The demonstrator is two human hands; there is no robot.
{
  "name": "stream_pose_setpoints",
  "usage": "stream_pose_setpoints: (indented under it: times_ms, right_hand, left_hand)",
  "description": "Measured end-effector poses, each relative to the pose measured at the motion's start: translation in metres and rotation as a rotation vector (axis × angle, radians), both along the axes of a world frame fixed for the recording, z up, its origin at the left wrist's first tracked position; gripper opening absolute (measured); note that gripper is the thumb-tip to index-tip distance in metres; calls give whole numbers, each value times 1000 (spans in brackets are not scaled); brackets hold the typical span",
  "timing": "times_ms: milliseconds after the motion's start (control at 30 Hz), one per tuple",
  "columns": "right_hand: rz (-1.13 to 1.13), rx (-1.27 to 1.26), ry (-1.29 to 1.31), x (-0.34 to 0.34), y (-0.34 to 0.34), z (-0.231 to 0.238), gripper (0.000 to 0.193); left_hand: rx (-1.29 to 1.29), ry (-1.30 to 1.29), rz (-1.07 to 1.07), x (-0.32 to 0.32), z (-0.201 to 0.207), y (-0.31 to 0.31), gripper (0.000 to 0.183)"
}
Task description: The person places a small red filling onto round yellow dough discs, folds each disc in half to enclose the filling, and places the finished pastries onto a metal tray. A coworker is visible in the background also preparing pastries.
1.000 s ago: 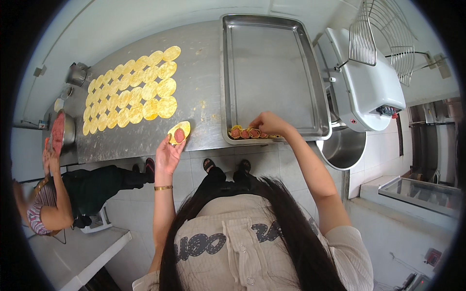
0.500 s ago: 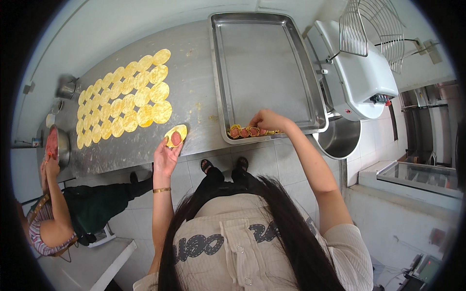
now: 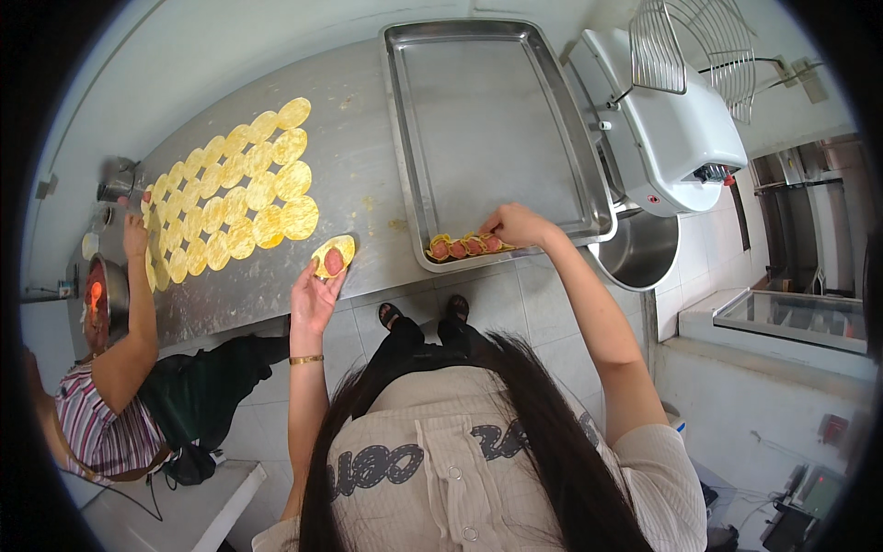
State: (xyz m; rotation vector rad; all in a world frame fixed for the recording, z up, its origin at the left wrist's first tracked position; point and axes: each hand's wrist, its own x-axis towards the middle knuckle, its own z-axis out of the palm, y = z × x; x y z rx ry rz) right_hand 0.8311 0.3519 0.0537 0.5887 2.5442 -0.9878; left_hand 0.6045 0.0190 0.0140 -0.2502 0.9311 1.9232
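My left hand (image 3: pixel 314 296) rests at the near edge of the steel table (image 3: pixel 363 156), fingertips touching a yellow dough round with red filling (image 3: pixel 332 257). My right hand (image 3: pixel 515 224) reaches into the near edge of a large steel tray (image 3: pixel 487 101) and presses on a short row of filled yellow pieces (image 3: pixel 464 246). Whether it grips one of them I cannot tell. Several flat yellow dough rounds (image 3: pixel 235 207) lie in rows on the table to the left.
Another person in a striped top (image 3: pixel 97 423) works at the left, one hand (image 3: pixel 134 230) on the dough rows, beside a metal bowl with red filling (image 3: pixel 103 296). A white mixer (image 3: pixel 676 138) with a steel bowl (image 3: pixel 639 250) stands right of the tray.
The view has shifted slightly. My right hand stays at the row in the tray; my left hand stays at the filled round.
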Motion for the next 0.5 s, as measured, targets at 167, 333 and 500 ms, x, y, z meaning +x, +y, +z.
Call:
stream_pose_setpoints:
  times_ms: [167, 333, 500]
  right_hand:
    - [-37, -137, 80, 6, 7, 1, 33]
    - [-74, 20, -42, 8, 13, 7, 35]
    - [-5, -20, 24, 9, 13, 6, 35]
  left_hand:
    - [-1, 5, -15, 0, 2, 3, 39]
    - [-15, 8, -12, 1, 3, 4, 38]
    - [-21, 10, -18, 1, 2, 4, 39]
